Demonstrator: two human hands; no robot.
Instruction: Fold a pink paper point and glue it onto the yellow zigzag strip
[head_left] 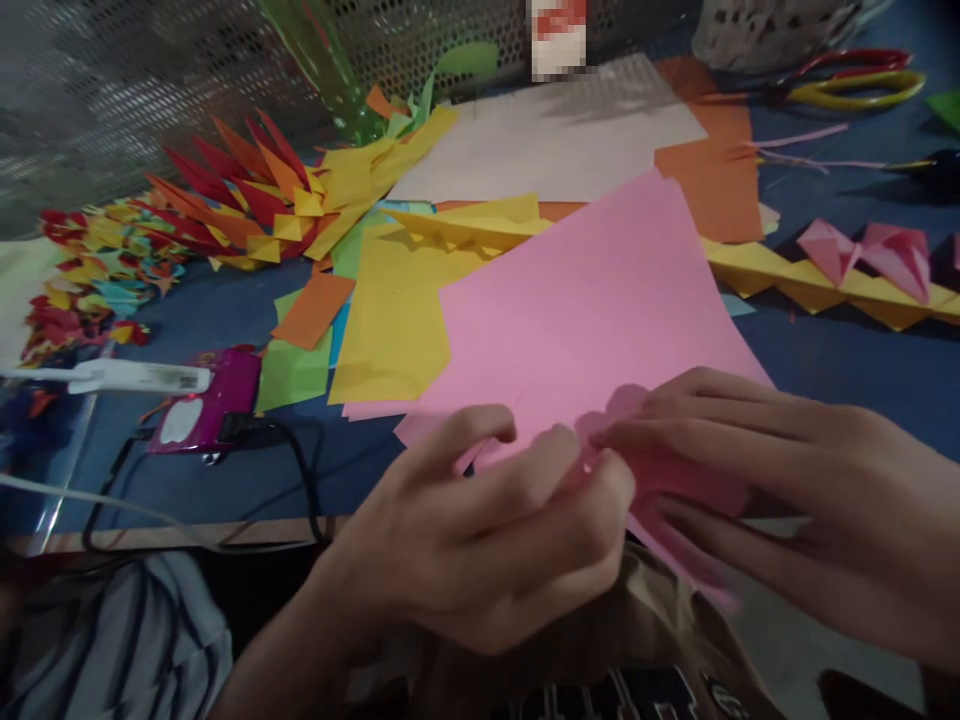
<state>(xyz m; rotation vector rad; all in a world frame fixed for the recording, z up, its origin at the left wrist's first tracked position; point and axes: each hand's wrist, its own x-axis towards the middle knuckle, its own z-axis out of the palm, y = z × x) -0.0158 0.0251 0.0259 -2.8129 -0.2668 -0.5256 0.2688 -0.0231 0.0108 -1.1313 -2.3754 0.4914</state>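
Observation:
Several sheets of pink paper point(592, 290) lie at the middle front of the table. Over their near edge, both hands work on a piece of pink paper point(694, 560) that hangs past the table edge. My left hand point(517, 530) is closed with curled fingers, pinching this piece near its middle. My right hand point(780, 460) has its fingers pressed together on the right side of the same piece, the thumb underneath. The fingers hide part of the paper, so its folded shape is not plain.
Yellow paper point(390, 320) and an orange slip point(313, 310) lie left of the pink sheets. A yellow folded strip point(825, 285) and pink folded pieces point(896, 255) are at right. Scissors point(855, 90) lie far right; a purple charging box point(210, 400) with cables sits left.

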